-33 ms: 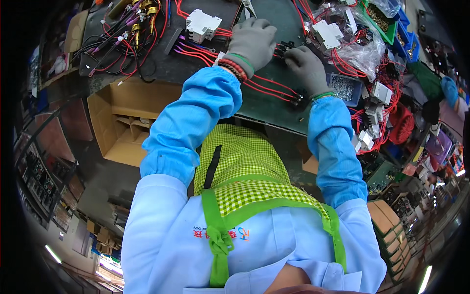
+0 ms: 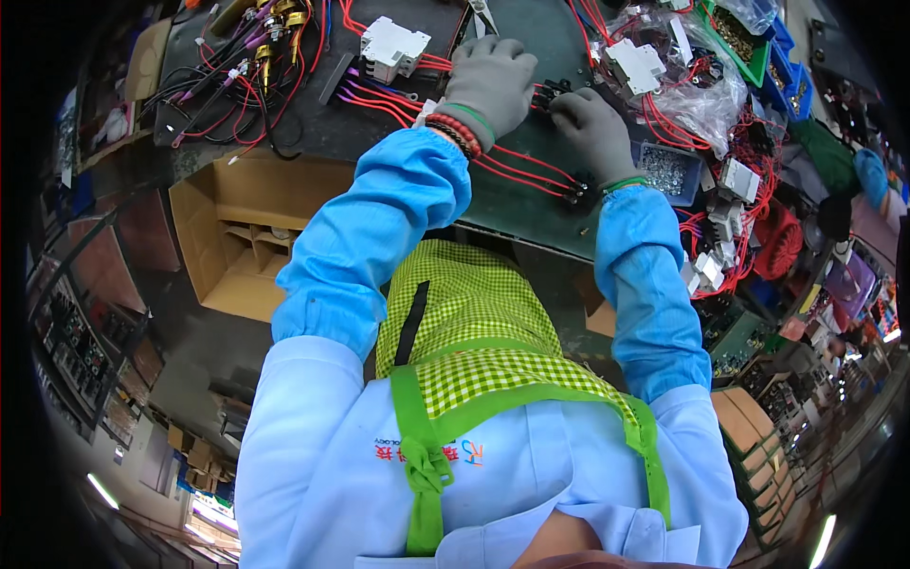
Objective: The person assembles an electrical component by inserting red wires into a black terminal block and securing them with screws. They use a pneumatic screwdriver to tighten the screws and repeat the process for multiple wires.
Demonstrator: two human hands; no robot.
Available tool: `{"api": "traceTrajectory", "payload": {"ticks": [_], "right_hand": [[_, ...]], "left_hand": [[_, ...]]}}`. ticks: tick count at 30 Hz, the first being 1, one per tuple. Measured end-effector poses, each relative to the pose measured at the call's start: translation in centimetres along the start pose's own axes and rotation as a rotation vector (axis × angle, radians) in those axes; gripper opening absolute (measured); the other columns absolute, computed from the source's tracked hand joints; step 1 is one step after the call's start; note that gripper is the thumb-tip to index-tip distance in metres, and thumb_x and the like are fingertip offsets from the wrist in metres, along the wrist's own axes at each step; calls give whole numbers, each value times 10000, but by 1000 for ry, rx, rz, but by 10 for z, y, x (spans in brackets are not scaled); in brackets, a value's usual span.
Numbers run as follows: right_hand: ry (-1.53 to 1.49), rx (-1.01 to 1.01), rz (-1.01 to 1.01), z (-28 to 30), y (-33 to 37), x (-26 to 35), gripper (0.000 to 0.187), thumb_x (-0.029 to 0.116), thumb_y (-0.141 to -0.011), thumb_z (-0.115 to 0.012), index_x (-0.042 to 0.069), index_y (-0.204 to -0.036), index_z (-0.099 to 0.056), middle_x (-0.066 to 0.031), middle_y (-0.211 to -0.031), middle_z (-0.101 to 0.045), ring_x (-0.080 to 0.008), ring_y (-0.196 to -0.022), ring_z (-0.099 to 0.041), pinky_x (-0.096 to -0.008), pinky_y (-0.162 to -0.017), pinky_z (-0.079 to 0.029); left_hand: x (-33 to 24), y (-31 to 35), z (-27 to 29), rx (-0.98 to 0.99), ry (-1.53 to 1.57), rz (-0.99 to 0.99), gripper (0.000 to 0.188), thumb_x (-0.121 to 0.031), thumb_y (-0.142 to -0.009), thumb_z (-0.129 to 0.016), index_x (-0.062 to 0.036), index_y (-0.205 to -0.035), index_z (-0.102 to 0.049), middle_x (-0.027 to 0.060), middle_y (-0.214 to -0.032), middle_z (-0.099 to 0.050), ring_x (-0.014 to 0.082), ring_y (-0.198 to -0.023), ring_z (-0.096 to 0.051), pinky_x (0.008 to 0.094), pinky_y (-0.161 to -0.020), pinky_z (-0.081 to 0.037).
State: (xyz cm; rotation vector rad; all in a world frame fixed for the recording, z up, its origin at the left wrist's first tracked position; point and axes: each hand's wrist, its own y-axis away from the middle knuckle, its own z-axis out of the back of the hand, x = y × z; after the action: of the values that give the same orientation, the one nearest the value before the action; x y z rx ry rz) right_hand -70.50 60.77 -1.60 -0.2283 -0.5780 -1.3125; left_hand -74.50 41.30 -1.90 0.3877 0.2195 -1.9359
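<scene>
My left hand [image 2: 491,87], in a grey glove, is closed over a run of red wires [image 2: 438,63], its palm side hidden. Just to its right, my right hand [image 2: 595,135], gloved too, has curled fingers beside small black parts [image 2: 551,92] at the wires' ends; what its fingertips grip is hidden. A white breaker-like module [image 2: 392,47] with red leads stands left of my left hand. Several loose red wires [image 2: 524,173] pass below the wrist and end in dark terminals [image 2: 574,193] near the table's front edge.
A blue tray of small metal pieces [image 2: 669,171] sits right of my right hand. More white modules [image 2: 636,66] and plastic bags crowd the right side. Brass-coloured fittings and cables [image 2: 268,59] lie at far left. An open cardboard box [image 2: 204,270] stands below the table's left edge.
My left hand has shifted very slightly to the right. My right hand and the parts around it look the same.
</scene>
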Motion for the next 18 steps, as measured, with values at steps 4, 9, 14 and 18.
{"api": "traceTrajectory", "payload": {"ticks": [4, 9, 14, 18], "right_hand": [[56, -18, 55, -1, -3, 1, 115, 222, -850, -643, 174, -951, -673, -64, -993, -624, -321, -896, -642, -439, -752, -523], [104, 11, 47, -2, -5, 0, 111, 224, -857, -639, 174, -953, -664, -68, -1001, -626, -325, -897, -646, -450, -750, -523], [106, 50, -10, 0, -8, 2, 114, 230, -861, -636, 169, -956, -653, -75, -1013, -624, -332, -921, -639, -455, -761, -519], [88, 77, -36, 3, -10, 6, 128, 226, -856, -635, 160, -964, -651, -84, -1003, -620, -338, -933, -632, -454, -780, -512]], "left_hand": [[-4, 2, -2, 165, -130, 2, 352, -342, -879, -623, -190, -1197, -637, 47, -1184, -626, 251, -1187, -550, 541, -1110, -265], [-7, 1, 1, 280, -109, 27, 337, -374, -929, -565, -191, -1205, -626, 73, -1149, -639, 263, -1117, -608, 595, -1113, -229], [-5, 0, -3, 291, -92, 29, 343, -376, -930, -561, -193, -1215, -613, 75, -1139, -640, 264, -1111, -611, 604, -1110, -230], [-4, 3, -3, 295, -94, 28, 347, -375, -923, -567, -191, -1214, -611, 77, -1139, -640, 269, -1106, -611, 595, -1111, -241]]}}
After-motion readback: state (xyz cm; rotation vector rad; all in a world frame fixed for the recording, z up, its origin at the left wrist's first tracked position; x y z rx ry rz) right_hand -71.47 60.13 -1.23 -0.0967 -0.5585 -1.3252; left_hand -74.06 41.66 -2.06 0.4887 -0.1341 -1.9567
